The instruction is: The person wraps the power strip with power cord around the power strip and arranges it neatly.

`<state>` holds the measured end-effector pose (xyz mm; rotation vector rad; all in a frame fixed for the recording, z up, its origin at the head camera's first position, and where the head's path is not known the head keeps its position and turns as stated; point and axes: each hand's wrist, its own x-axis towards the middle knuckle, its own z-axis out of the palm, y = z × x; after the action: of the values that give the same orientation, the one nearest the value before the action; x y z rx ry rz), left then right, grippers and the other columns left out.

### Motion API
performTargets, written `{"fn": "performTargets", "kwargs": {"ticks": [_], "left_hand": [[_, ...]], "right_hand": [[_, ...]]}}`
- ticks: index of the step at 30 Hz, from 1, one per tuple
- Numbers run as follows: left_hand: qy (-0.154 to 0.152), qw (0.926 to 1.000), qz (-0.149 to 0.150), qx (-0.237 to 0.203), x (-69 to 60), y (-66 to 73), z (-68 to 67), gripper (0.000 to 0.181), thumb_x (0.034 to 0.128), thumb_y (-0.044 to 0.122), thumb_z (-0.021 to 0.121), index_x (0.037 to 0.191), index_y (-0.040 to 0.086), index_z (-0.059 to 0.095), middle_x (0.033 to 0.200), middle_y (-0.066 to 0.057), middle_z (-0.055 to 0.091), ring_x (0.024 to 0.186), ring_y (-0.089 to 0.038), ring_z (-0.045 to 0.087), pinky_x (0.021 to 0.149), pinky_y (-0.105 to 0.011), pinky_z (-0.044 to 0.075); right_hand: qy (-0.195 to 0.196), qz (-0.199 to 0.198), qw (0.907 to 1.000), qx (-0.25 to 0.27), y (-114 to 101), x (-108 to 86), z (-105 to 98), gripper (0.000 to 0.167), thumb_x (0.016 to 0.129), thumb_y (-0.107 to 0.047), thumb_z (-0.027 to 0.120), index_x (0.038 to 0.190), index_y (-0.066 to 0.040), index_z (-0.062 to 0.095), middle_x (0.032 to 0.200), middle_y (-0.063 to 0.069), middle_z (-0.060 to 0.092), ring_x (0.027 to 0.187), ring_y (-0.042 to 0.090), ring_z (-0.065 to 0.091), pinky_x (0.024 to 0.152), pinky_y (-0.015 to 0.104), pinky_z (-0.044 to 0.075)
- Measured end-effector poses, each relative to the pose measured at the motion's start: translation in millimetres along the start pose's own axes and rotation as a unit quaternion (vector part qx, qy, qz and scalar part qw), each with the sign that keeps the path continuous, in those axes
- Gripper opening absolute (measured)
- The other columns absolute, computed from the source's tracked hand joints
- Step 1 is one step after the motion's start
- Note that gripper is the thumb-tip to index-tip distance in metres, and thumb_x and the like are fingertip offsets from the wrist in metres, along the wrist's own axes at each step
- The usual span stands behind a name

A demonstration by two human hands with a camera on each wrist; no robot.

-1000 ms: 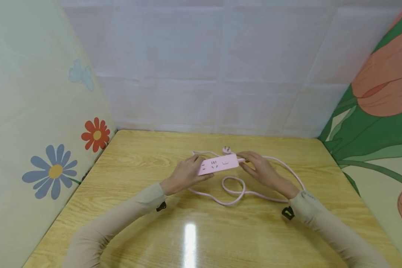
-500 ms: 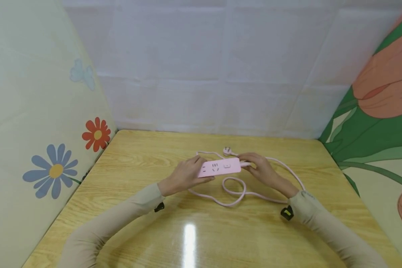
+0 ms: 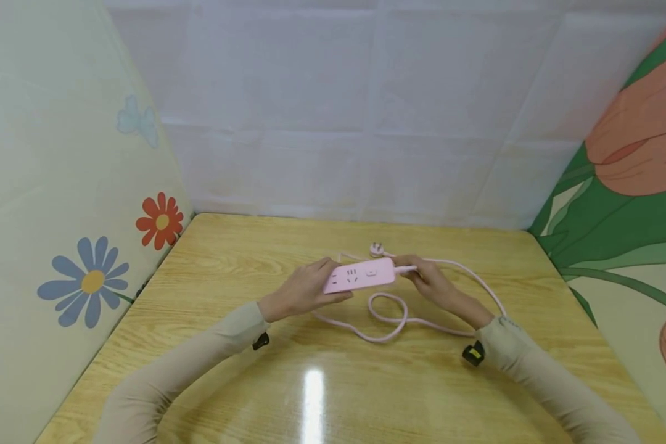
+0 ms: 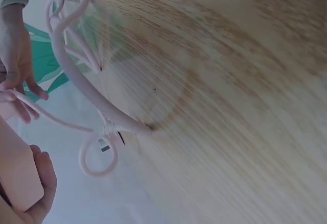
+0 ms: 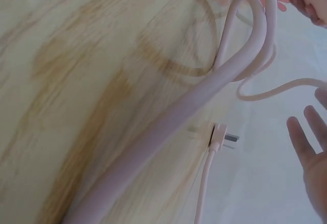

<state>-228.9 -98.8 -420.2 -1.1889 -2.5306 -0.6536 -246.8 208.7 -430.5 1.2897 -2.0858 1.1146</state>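
Observation:
My left hand (image 3: 305, 288) grips the left end of a pink power strip (image 3: 361, 275), raised off the table with its sockets and switch facing up. At the strip's right end, my right hand (image 3: 433, 283) pinches the power cord (image 3: 405, 269) between thumb and finger; its other fingers are spread, as the right wrist view shows. The cord lies in loose loops on the table in front of and behind the hands. Behind the strip, the plug (image 3: 376, 249) lies with its prongs upward; the right wrist view also shows this plug (image 5: 218, 137).
A wooden table (image 3: 244, 246) carries everything, with a bright light reflection near its front. A white cloth (image 3: 288, 123) hangs along the back edge. Flower-printed cloths stand left and right. Dark wrist cameras hang under both sleeves.
The strip has shifted slightly left and its cord end shows more. My right fingers have moved back along the cord, and the cord bend behind the strip has drawn to the right.

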Motion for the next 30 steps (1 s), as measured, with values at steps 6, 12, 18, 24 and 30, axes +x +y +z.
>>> {"fn": "performTargets", "kwargs": {"ticks": [6, 12, 18, 24, 30], "left_hand": [[0.010, 0.9982, 0.020, -0.055, -0.5, -7.4, -0.2, 0.053, 0.0864, 0.037, 0.077, 0.124, 0.004, 0.058, 0.092, 0.003, 0.057, 0.073, -0.007, 0.054, 0.060, -0.020, 0.048], [0.030, 0.9932, 0.043, -0.105, 1.8, -11.9, -0.9, 0.055, 0.0831, 0.027, 0.081, 0.126, 0.005, 0.056, 0.099, 0.000, 0.062, 0.080, -0.009, 0.058, 0.068, -0.022, 0.051], [0.063, 0.9908, 0.079, -0.090, -0.2, -15.7, -5.9, 0.063, 0.0756, 0.021, 0.087, 0.127, 0.002, 0.057, 0.101, -0.006, 0.064, 0.081, -0.013, 0.060, 0.069, -0.024, 0.051], [0.049, 0.9903, 0.096, -0.087, 1.2, -15.9, -9.8, 0.065, 0.0745, 0.022, 0.087, 0.129, 0.004, 0.058, 0.102, -0.007, 0.066, 0.080, -0.013, 0.060, 0.066, -0.021, 0.050], [0.034, 0.9908, 0.109, -0.074, 2.1, -14.9, -9.1, 0.062, 0.0729, 0.026, 0.089, 0.126, 0.007, 0.064, 0.108, -0.007, 0.069, 0.084, -0.013, 0.062, 0.067, -0.019, 0.050]], "right_hand": [[-0.004, 0.008, 0.9998, 0.015, -8.3, 0.7, -0.4, 0.008, 0.089, 0.010, 0.057, 0.096, 0.009, 0.058, 0.089, 0.023, 0.065, 0.086, 0.006, 0.059, 0.071, 0.015, 0.048], [-0.001, 0.009, 0.9951, 0.098, -11.6, 1.9, -2.7, 0.011, 0.098, -0.001, 0.051, 0.101, 0.008, 0.058, 0.084, 0.018, 0.059, 0.070, 0.017, 0.052, 0.062, 0.021, 0.045], [-0.031, -0.058, 0.9875, 0.143, -5.2, 2.3, -4.0, 0.027, 0.102, -0.015, 0.050, 0.101, 0.009, 0.061, 0.081, 0.014, 0.062, 0.070, 0.025, 0.055, 0.065, 0.021, 0.048], [-0.057, -0.087, 0.9888, 0.107, 4.5, 0.2, -6.7, 0.030, 0.105, -0.012, 0.048, 0.080, -0.001, 0.060, 0.075, 0.010, 0.061, 0.061, 0.020, 0.053, 0.057, 0.021, 0.046], [-0.110, -0.041, 0.9919, 0.049, 11.9, -5.4, -12.7, 0.016, 0.079, 0.016, 0.066, 0.083, 0.001, 0.071, 0.076, 0.009, 0.065, 0.068, 0.019, 0.060, 0.063, 0.026, 0.050]]}}
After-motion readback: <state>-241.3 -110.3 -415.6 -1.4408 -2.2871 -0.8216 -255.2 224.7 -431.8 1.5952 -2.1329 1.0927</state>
